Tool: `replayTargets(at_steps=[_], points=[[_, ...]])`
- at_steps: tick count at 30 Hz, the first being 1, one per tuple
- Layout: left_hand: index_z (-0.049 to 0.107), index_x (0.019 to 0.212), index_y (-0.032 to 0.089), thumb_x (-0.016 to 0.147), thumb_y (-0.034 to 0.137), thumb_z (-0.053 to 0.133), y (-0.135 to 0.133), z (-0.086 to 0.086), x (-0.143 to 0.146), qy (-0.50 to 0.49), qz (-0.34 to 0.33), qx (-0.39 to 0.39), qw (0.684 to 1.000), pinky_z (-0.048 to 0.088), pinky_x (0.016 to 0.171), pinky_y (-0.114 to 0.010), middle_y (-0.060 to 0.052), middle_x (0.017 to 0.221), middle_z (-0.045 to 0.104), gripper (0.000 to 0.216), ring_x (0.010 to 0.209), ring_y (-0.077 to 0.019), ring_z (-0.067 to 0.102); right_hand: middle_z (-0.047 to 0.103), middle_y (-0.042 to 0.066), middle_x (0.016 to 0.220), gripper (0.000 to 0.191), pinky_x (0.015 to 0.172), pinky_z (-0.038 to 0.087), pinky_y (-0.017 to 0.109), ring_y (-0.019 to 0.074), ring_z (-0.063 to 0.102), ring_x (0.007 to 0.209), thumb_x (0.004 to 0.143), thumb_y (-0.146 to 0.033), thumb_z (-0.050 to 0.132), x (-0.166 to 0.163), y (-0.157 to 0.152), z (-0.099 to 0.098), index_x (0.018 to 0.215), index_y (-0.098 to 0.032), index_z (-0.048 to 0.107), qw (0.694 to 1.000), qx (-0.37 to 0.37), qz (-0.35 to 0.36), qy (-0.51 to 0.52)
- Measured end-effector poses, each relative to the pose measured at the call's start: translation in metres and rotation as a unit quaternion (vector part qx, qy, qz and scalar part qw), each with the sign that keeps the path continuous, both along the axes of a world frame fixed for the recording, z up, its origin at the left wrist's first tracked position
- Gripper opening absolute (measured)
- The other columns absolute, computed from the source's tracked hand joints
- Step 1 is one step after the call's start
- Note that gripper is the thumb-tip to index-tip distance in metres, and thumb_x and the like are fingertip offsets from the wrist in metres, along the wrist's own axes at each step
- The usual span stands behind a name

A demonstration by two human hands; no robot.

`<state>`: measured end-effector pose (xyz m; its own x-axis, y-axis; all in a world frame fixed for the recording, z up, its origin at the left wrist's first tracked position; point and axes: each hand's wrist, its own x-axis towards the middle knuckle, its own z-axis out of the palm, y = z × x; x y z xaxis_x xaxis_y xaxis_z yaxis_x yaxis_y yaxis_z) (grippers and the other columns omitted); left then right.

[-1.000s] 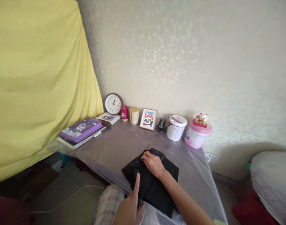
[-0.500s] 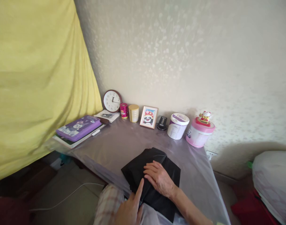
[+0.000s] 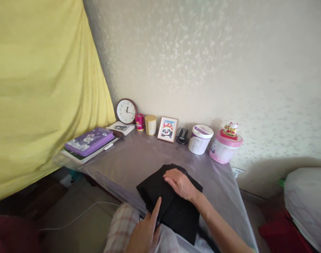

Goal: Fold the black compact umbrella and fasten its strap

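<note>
A piece of black cloth (image 3: 180,214), folded in layers, lies at the table's near edge and partly overhangs it. My right hand (image 3: 182,184) rests palm down on its far part, with fingers stretched out and lying flat. At the near left edge, my left hand (image 3: 146,230) has its index finger extended on top of the cloth, the thumb lower down, the edge between them. The other left fingers are curled and mostly hidden. A dark strap-like strip (image 3: 209,242) shows beneath my right forearm.
Clear plastic covers the table (image 3: 118,161). Along the back stand a clock (image 3: 126,111), a pink can (image 3: 139,123), a yellow-lidded tin (image 3: 150,125), a panda picture (image 3: 167,130), a white tub (image 3: 200,142) and a pink tub (image 3: 223,149) bearing a cat figurine (image 3: 231,129). A purple case (image 3: 89,141) lies left.
My right hand has slid slightly away from me over the cloth, and its fingers now lie closer together. My left hand stays nearly in place. The dark strip has come into view.
</note>
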<state>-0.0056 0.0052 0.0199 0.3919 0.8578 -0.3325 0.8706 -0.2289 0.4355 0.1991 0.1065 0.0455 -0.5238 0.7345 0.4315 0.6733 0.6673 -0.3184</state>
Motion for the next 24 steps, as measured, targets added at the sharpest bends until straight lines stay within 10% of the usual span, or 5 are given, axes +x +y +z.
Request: replayTargets(at_steps=[3, 11, 17, 24], points=[[0.0, 0.147, 0.025, 0.091, 0.021, 0.035, -0.001, -0.002, 0.0, -0.008, 0.002, 0.009, 1.0, 0.045, 0.078, -0.027, -0.011, 0.121, 0.06, 0.066, 0.095, -0.0203, 0.064, 0.069, 0.003, 0.106, 0.027, 0.101, 0.038, 0.04, 0.0177, 0.059, 0.108, 0.097, -0.033, 0.041, -0.012, -0.004, -0.01, 0.101, -0.023, 0.066, 0.997, -0.016, 0.05, -0.057], [-0.003, 0.147, 0.026, 0.089, 0.02, 0.04, 0.003, 0.002, -0.006, -0.046, 0.012, -0.008, 0.999, 0.043, 0.084, -0.024, -0.008, 0.134, 0.053, 0.072, 0.104, -0.0177, 0.061, 0.067, 0.012, 0.109, 0.034, 0.093, 0.046, 0.041, 0.0226, 0.061, 0.104, 0.097, -0.03, 0.035, 0.046, 0.032, -0.014, 0.104, -0.017, 0.066, 0.984, 0.015, -0.177, -0.001], [0.006, 0.148, 0.023, 0.088, 0.027, 0.039, 0.007, -0.001, -0.013, -0.132, 0.024, -0.005, 0.991, 0.041, 0.091, -0.024, -0.006, 0.136, 0.052, 0.068, 0.11, -0.0179, 0.058, 0.065, 0.007, 0.11, 0.026, 0.085, 0.052, 0.036, 0.02, 0.064, 0.097, 0.094, -0.028, 0.04, 0.089, -0.029, 0.0, 0.103, -0.023, 0.065, 0.973, 0.026, -0.211, 0.091], [0.01, 0.148, 0.02, 0.088, 0.033, 0.038, 0.007, 0.01, -0.012, -0.142, 0.049, -0.031, 0.988, 0.045, 0.079, -0.026, 0.001, 0.075, 0.071, 0.067, 0.077, -0.0185, 0.066, 0.052, 0.008, 0.131, 0.035, 0.088, 0.051, 0.033, 0.0183, 0.06, 0.107, 0.092, -0.015, 0.038, 0.081, -0.1, 0.011, 0.122, -0.025, 0.053, 0.988, -0.033, -0.142, 0.052]])
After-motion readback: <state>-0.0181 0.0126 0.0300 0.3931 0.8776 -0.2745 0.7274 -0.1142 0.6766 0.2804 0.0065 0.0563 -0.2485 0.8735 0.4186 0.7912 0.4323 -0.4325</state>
